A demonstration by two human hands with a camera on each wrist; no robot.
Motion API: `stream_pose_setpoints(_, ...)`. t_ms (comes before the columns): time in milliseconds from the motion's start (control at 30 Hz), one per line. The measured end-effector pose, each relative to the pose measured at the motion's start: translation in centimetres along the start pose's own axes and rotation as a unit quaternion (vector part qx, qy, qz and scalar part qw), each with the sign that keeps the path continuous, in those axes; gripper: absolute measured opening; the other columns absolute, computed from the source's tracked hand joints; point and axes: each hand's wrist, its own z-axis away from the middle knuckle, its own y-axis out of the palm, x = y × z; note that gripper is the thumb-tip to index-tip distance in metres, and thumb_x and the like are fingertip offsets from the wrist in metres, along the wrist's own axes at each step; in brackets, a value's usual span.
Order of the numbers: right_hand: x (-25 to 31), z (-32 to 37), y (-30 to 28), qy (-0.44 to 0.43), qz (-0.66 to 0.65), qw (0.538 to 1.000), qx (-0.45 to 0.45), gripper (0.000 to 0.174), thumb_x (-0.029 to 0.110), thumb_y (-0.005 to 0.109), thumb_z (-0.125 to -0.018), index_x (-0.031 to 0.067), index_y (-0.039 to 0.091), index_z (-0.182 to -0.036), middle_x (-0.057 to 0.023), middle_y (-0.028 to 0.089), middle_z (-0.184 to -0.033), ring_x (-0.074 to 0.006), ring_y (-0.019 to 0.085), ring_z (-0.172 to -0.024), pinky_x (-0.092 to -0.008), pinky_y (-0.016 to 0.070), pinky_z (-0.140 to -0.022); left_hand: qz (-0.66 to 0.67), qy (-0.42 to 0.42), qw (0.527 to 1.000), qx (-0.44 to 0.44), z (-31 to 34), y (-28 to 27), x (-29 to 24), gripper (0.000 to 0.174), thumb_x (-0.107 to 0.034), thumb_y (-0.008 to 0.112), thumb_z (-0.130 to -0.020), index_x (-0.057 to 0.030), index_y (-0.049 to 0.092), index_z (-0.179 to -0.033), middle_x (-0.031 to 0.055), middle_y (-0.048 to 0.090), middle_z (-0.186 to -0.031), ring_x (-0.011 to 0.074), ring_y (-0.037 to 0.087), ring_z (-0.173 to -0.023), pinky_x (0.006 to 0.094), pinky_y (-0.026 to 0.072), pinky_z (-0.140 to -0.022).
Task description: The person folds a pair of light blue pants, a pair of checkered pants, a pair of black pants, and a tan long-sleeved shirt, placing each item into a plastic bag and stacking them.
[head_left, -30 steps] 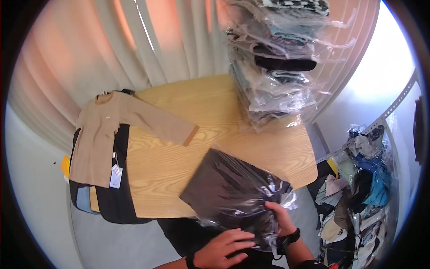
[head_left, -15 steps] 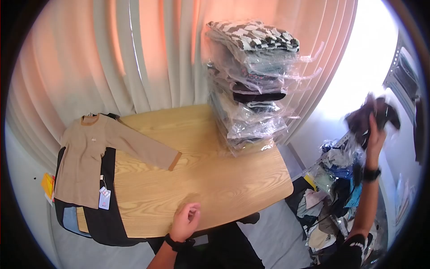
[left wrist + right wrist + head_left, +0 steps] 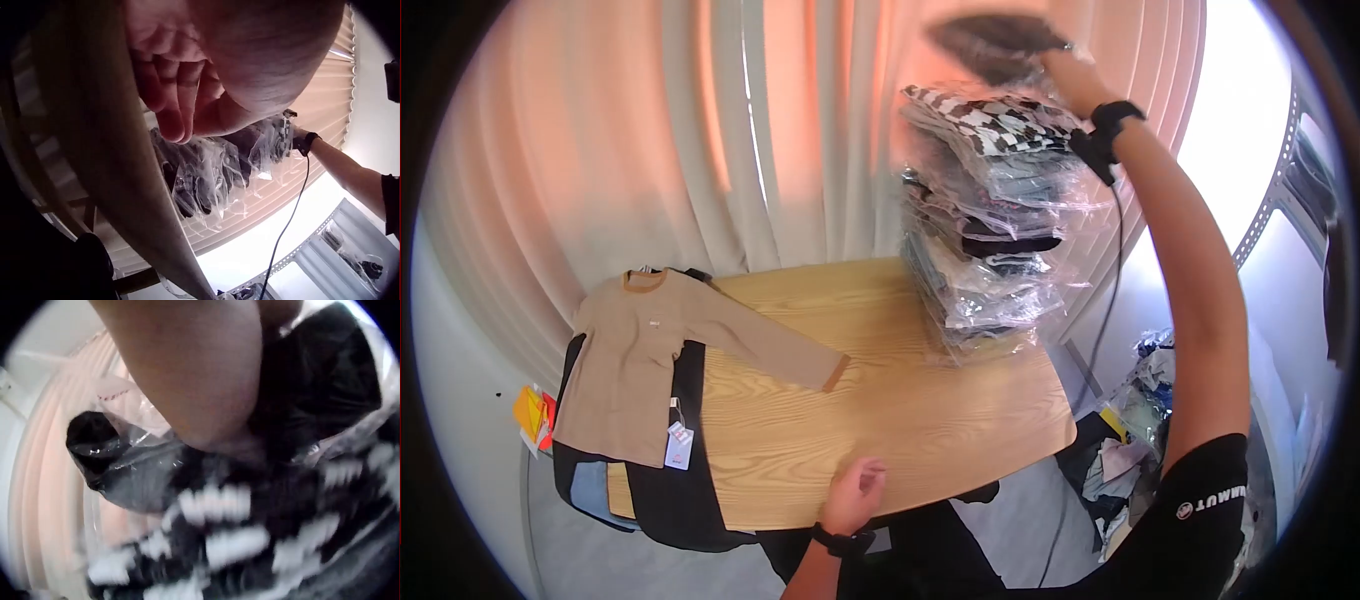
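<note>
High above the stack of bagged clothes [image 3: 990, 270], my right hand [image 3: 1077, 82] grips a dark folded garment in a clear plastic bag [image 3: 995, 45], blurred in the head view. Just beneath it lies the top of the stack, a black-and-white patterned garment [image 3: 228, 544], seen close in the right wrist view. The plastic-wrapped garment [image 3: 319, 381] shows on both sides of the hand there. My left hand [image 3: 855, 495] rests at the table's front edge, fingers loosely curled with nothing in them. Its relaxed fingers [image 3: 169, 115] show in the left wrist view.
A tan long-sleeved top [image 3: 620, 370] with a hanging tag [image 3: 679, 447] lies over black trousers [image 3: 690, 480] on the left of the wooden table [image 3: 940, 430]. Clothes are heaped on the floor at right [image 3: 1115, 470]. A cable [image 3: 1112, 290] hangs from the right wrist. Curtains [image 3: 820, 140] stand behind.
The right hand carried the bagged garment from the table front out to the far right, then up over the stack. The left hand let go of the bag and drew back to the table edge.
</note>
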Motion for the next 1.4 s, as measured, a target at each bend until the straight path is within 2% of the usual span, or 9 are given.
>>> stream_pose_setpoints(167, 4.4, 0.3, 3.3, 0.091, 0.013, 0.987, 0.132, 0.028, 0.025, 0.058, -0.077, 0.0084, 0.066, -0.099, -0.0179, 0.064, -0.103, -0.0344, 0.061, -0.096, -0.0436, 0.0489, -0.084, 0.0, 0.003, 1.0, 0.027, -0.1, -0.1, 0.4, 0.019, -0.011, 0.058, -0.087, -0.0025, 0.058, -0.104, 0.0088, 0.066, -0.092, 0.018, 0.065, -0.086, 0.0298, 0.0512, -0.077)
stream_pose_setpoints(567, -6.1, 2.4, 15.7, 0.195, -0.081, 0.975, -0.063, 0.041, 0.033, 0.058, -0.076, 0.0047, 0.057, -0.106, -0.0225, 0.061, -0.102, -0.0387, 0.059, -0.096, -0.0472, 0.0471, -0.083, -0.015, 0.026, 0.999, 0.023, -0.1, -0.3, 0.2, 0.017, -0.014, 0.058, -0.088, -0.0023, 0.061, -0.1, 0.0099, 0.066, -0.088, 0.0189, 0.065, -0.083, 0.0293, 0.0508, -0.075)
stream_pose_setpoints(667, -4.0, 3.5, 13.1, 0.245, -0.071, 0.961, -0.105, 0.041, 0.033, 0.058, -0.076, 0.0032, 0.058, -0.104, -0.0236, 0.061, -0.102, -0.0403, 0.059, -0.096, -0.0482, 0.0469, -0.082, 0.0, 0.042, 0.999, 0.008, -0.1, 0.0, 0.4, 0.013, -0.009, 0.06, -0.086, -0.0029, 0.061, -0.097, 0.0052, 0.066, -0.084, 0.013, 0.062, -0.074, 0.0257, 0.0497, -0.067)
stream_pose_setpoints(867, -2.2, 3.6, 8.8, 0.041, -0.174, 0.984, 0.013, 0.039, 0.022, 0.059, -0.073, 0.0001, 0.058, -0.106, -0.0259, 0.06, -0.104, -0.0435, 0.056, -0.096, -0.0459, 0.0444, -0.088, -0.001, 0.028, 1.0, 0.003, -0.2, 0.1, 0.6, 0.012, -0.009, 0.059, -0.086, -0.0028, 0.061, -0.096, 0.0044, 0.065, -0.083, 0.0111, 0.061, -0.072, 0.025, 0.0492, -0.066)
stream_pose_setpoints(1033, -3.1, 2.0, 7.3, 0.055, -0.236, 0.961, 0.135, 0.052, 0.022, 0.063, -0.069, 0.0025, 0.055, -0.116, -0.0189, 0.064, -0.102, -0.0296, 0.06, -0.093, -0.0348, 0.0457, -0.086, -0.011, 0.0, 1.0, 0.007, -0.1, 0.1, 0.1, 0.016, -0.014, 0.058, -0.088, -0.0035, 0.061, -0.099, 0.0095, 0.066, -0.087, 0.0195, 0.065, -0.081, 0.0299, 0.0505, -0.073)
stream_pose_setpoints(1200, -2.1, 3.8, 2.7, 0.07, -0.252, 0.944, 0.202, 0.065, 0.015, 0.063, -0.067, 0.0037, 0.046, -0.128, -0.0168, 0.059, -0.111, -0.0282, 0.058, -0.1, -0.0344, 0.0428, -0.091, -0.046, 0.004, 0.999, 0.005, -0.2, 0.0, -0.1, 0.015, -0.013, 0.058, -0.087, -0.0037, 0.062, -0.098, 0.0092, 0.066, -0.086, 0.0203, 0.064, -0.078, 0.0301, 0.0502, -0.07)
stream_pose_setpoints(1267, 0.1, 5.6, -0.6, 0.064, -0.086, 0.976, 0.191, 0.068, 0.022, 0.063, -0.073, 0.0074, 0.039, -0.135, -0.025, 0.05, -0.121, -0.0411, 0.046, -0.113, -0.0461, 0.0373, -0.098, -0.027, 0.005, 1.0, 0.0, -0.2, 0.1, -0.1, 0.015, -0.013, 0.058, -0.087, -0.0041, 0.062, -0.098, 0.0086, 0.066, -0.085, 0.0195, 0.064, -0.076, 0.0297, 0.0496, -0.069)
stream_pose_setpoints(1367, 2.6, 9.3, -3.1, 0.036, 0.037, 0.993, 0.102, 0.079, 0.025, 0.067, -0.071, 0.0101, 0.031, -0.139, -0.0202, 0.039, -0.136, -0.0406, 0.028, -0.129, -0.0426, 0.0275, -0.106, -0.042, 0.012, 0.999, 0.0, -0.2, 0.2, 0.0, 0.013, -0.012, 0.058, -0.087, -0.0047, 0.062, -0.098, 0.0081, 0.065, -0.085, 0.0182, 0.063, -0.075, 0.029, 0.049, -0.068)
stream_pose_setpoints(1400, 1.8, 11.2, -1.7, -0.014, 0.066, 0.997, -0.041, 0.072, 0.016, 0.065, -0.07, 0.0076, 0.036, -0.136, -0.0194, 0.043, -0.133, -0.0364, 0.036, -0.125, -0.0399, 0.0305, -0.104, -0.051, 0.016, 0.999, -0.007, -0.2, 0.2, 0.0, 0.013, -0.012, 0.058, -0.087, -0.0048, 0.061, -0.098, 0.0077, 0.064, -0.085, 0.0177, 0.062, -0.074, 0.0286, 0.0488, -0.067)
